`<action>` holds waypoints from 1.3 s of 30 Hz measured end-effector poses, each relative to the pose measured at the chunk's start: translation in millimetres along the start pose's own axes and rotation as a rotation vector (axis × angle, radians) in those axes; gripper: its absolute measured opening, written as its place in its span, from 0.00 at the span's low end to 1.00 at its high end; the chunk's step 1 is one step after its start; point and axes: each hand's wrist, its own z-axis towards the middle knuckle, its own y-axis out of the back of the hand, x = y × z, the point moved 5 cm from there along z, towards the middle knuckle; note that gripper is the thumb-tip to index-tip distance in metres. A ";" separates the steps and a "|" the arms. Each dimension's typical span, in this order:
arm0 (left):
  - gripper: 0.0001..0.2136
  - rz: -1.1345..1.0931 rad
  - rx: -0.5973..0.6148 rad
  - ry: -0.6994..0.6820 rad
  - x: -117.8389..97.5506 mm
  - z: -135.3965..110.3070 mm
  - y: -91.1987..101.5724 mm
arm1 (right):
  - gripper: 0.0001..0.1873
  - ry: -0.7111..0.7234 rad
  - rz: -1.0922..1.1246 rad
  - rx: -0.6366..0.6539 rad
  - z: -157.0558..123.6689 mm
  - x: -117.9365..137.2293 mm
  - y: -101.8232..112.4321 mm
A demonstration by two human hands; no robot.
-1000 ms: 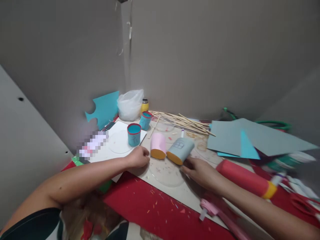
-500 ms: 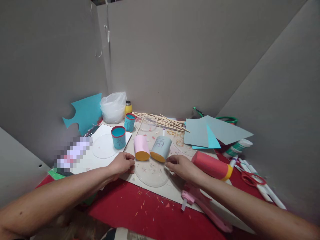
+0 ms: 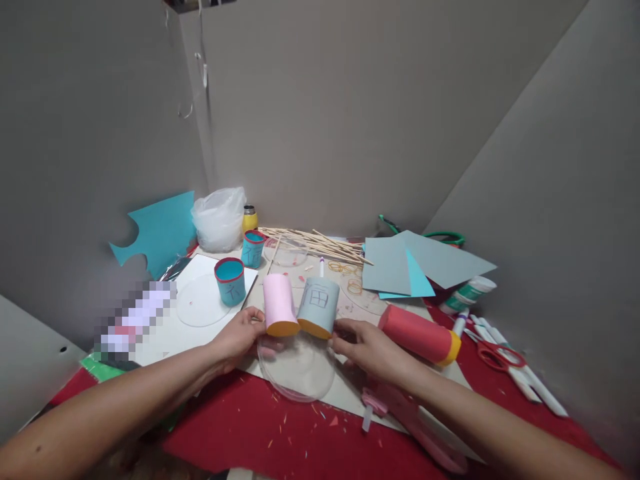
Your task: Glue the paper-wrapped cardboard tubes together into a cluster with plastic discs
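A pink paper cylinder (image 3: 279, 300) and a grey paper cylinder (image 3: 319, 303) with a drawn mark lean side by side, their yellow-orange ends towards me. Below them is a round clear plastic disc (image 3: 297, 377). My left hand (image 3: 245, 337) grips the disc's left edge beside the pink cylinder, and its fingers show through the clear plastic. On the other side, my right hand (image 3: 357, 343) is closed at the disc's right edge, thumb close to the grey cylinder's lower corner. Whether the cylinders are fixed to the disc I cannot tell.
Two blue paper cups, the nearer (image 3: 231, 283) on a white board, stand to the left. Thin wooden sticks (image 3: 315, 243) lie behind. On the right are grey sheets (image 3: 387, 267), a red cylinder (image 3: 417, 333), red-handled scissors (image 3: 493, 355) and a pink glue gun (image 3: 415, 427).
Both hands have closed in on the disc's edges. The disc and the two cylinders have shifted towards me, and the cylinders' yellow ends show narrower. The camera view has moved slightly.
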 end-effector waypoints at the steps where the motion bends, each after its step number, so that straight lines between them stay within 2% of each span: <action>1: 0.18 -0.015 0.005 -0.024 -3.0 0.9 0.0 | 0.14 -0.001 0.026 0.007 -4.4 0.0 3.8; 3: 0.22 -0.043 0.034 -0.092 -11.7 2.6 0.3 | 0.22 0.001 0.094 -0.027 -14.2 0.1 17.3; 7: 0.22 -0.071 0.112 -0.195 -30.4 3.8 0.0 | 0.32 0.044 0.285 -0.273 -29.9 4.9 58.6; 10: 0.20 -0.068 0.134 -0.221 -37.3 2.6 -2.1 | 0.38 0.125 0.397 -0.456 -29.6 16.1 82.5; 12: 0.19 -0.067 0.154 -0.240 -38.0 1.4 -4.8 | 0.41 0.166 0.491 -0.524 -22.8 23.5 88.5; 14: 0.19 -0.076 0.168 -0.250 -35.5 1.0 -6.9 | 0.44 0.143 0.637 -0.515 -13.1 26.4 84.4; 17: 0.19 -0.107 0.184 -0.245 -28.4 1.9 -7.8 | 0.48 0.063 0.896 -0.425 -2.2 25.1 65.2; 20: 0.18 -0.135 0.205 -0.220 -22.2 2.7 -8.3 | 0.46 -0.014 1.090 -0.377 -1.3 22.0 43.7; 23: 0.17 -0.163 0.227 -0.206 -20.3 1.8 -10.1 | 0.41 -0.075 1.204 -0.386 -4.7 21.6 27.4; 27: 0.16 -0.187 0.252 -0.191 -18.2 -1.0 -14.6 | 0.36 -0.008 1.284 -0.342 -5.7 32.8 14.1; 30: 0.15 -0.210 0.263 -0.181 -13.9 -2.4 -17.6 | 0.36 0.018 1.310 -0.316 -4.1 37.5 7.6; 33: 0.15 -0.245 0.242 -0.170 -9.9 -2.1 -17.5 | 0.35 -0.015 1.267 -0.312 0.4 31.6 6.3; 36: 0.14 -0.250 0.187 -0.182 -11.2 -0.6 -13.5 | 0.34 -0.078 1.194 -0.350 4.0 16.9 15.1; 38: 0.14 -0.254 0.142 -0.205 -14.9 0.2 -9.9 | 0.36 -0.069 1.143 -0.436 0.5 9.0 27.8; 39: 0.14 -0.254 0.119 -0.216 -16.7 0.4 -8.3 | 0.38 -0.015 1.082 -0.517 -4.6 8.2 36.4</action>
